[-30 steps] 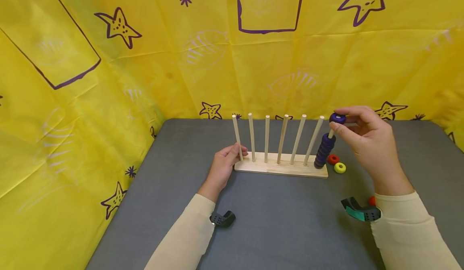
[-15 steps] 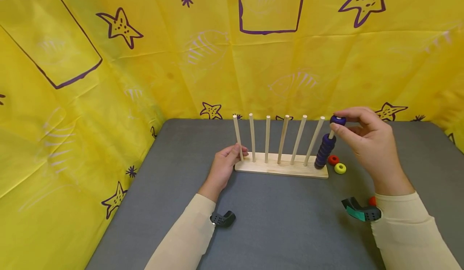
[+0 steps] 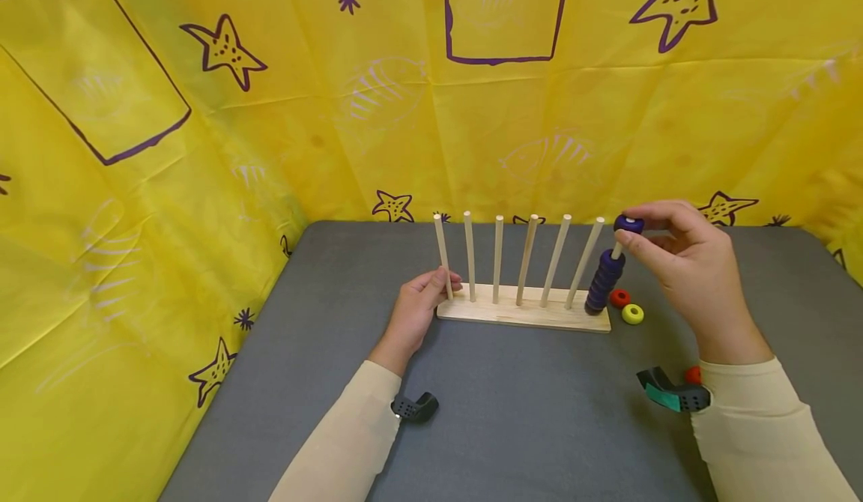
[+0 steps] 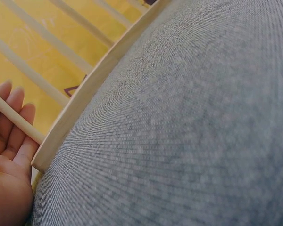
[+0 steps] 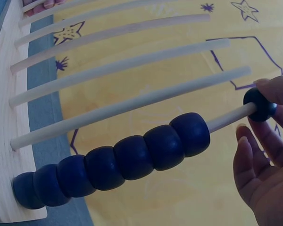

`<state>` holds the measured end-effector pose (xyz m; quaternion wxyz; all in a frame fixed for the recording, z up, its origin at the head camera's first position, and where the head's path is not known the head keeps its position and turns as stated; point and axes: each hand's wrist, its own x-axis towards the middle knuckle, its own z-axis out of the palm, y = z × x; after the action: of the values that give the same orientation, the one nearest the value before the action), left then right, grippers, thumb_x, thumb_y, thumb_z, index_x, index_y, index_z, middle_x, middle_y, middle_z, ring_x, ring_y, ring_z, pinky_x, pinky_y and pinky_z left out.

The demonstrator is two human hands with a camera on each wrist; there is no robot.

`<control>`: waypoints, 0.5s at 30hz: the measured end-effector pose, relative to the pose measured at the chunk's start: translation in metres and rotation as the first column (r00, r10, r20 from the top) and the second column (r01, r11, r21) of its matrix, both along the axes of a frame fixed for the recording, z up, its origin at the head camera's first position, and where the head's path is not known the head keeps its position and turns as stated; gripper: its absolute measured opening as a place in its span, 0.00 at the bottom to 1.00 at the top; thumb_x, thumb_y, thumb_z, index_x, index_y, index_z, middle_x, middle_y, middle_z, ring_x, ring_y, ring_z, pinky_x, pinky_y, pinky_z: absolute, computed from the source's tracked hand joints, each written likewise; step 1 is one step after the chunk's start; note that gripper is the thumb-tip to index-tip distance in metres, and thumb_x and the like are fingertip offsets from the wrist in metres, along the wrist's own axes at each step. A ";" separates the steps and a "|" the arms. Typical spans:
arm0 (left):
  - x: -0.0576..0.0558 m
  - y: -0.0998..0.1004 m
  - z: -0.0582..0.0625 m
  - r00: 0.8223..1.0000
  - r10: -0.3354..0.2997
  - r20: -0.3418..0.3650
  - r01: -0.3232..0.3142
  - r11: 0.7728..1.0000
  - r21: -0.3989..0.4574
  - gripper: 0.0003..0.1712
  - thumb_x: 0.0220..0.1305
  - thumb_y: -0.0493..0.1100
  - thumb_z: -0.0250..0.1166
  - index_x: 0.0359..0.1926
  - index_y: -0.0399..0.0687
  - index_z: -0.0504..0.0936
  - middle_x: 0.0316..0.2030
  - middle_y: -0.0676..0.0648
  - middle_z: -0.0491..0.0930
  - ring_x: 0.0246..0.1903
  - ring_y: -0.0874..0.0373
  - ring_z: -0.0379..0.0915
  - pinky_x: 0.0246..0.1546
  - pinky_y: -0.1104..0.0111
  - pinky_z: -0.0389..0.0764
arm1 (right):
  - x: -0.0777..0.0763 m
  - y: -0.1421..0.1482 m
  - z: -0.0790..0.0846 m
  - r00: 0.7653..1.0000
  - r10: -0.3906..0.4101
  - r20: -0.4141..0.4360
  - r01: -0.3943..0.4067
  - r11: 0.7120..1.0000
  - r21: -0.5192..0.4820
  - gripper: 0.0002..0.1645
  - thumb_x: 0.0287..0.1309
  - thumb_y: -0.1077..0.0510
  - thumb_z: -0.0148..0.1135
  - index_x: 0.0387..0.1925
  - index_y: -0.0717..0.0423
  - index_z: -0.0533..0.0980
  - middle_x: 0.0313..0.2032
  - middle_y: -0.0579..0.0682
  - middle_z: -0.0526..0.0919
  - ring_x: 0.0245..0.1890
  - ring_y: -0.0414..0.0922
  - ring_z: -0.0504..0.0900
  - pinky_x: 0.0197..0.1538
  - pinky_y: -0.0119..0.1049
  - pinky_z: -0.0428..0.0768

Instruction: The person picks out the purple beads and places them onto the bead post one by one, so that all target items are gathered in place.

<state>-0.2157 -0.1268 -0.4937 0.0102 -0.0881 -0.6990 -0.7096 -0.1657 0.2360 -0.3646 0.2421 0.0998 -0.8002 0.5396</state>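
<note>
A wooden peg rack [image 3: 519, 318] stands on the grey table, with a row of several upright bare pegs. Its rightmost peg carries a stack of several dark blue beads [image 3: 602, 285]. My right hand [image 3: 697, 281] pinches one more dark blue bead [image 5: 258, 104] between thumb and fingertips at the top of that peg. In the right wrist view the peg's tip meets this bead, and bare peg shows between it and the stack. At the rack's left end my left hand [image 3: 416, 309] holds the leftmost peg [image 3: 442, 251] low down, its thumb in front and fingers behind.
Just right of the rack lie a red bead [image 3: 620, 297] and a yellow bead [image 3: 632, 314]. Another red bead [image 3: 693, 374] is partly hidden by the right wrist. A yellow patterned cloth [image 3: 472, 142] hangs behind and left of the grey table [image 3: 512, 412].
Almost nothing moves. The right hand keeps the bead at the peg's top, and the left hand stays at the rack's left end. The whole view shifts very slightly.
</note>
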 end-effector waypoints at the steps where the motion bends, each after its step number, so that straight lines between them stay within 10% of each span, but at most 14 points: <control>1: 0.000 0.000 0.000 1.000 -0.001 0.002 0.001 1.000 0.001 0.25 0.86 0.52 0.60 0.53 0.31 0.88 0.48 0.35 0.88 0.56 0.43 0.83 0.64 0.53 0.79 | 0.000 0.000 0.000 1.000 -0.003 0.005 0.003 1.000 0.001 0.19 0.69 0.71 0.73 0.59 0.65 0.84 0.49 0.46 0.82 0.46 0.41 0.82 0.49 0.21 0.80; 15: 0.000 -0.001 0.000 1.000 0.002 0.005 -0.002 1.000 0.010 0.26 0.86 0.52 0.60 0.52 0.29 0.88 0.48 0.33 0.88 0.56 0.41 0.84 0.63 0.55 0.81 | -0.001 0.000 -0.001 0.999 0.009 0.037 -0.009 1.000 0.009 0.22 0.68 0.70 0.74 0.62 0.64 0.83 0.49 0.45 0.84 0.47 0.42 0.82 0.49 0.21 0.80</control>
<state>-0.2160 -0.1282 -0.4938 0.0097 -0.0857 -0.6954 -0.7134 -0.1672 0.2356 -0.3656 0.2244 0.0945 -0.8064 0.5389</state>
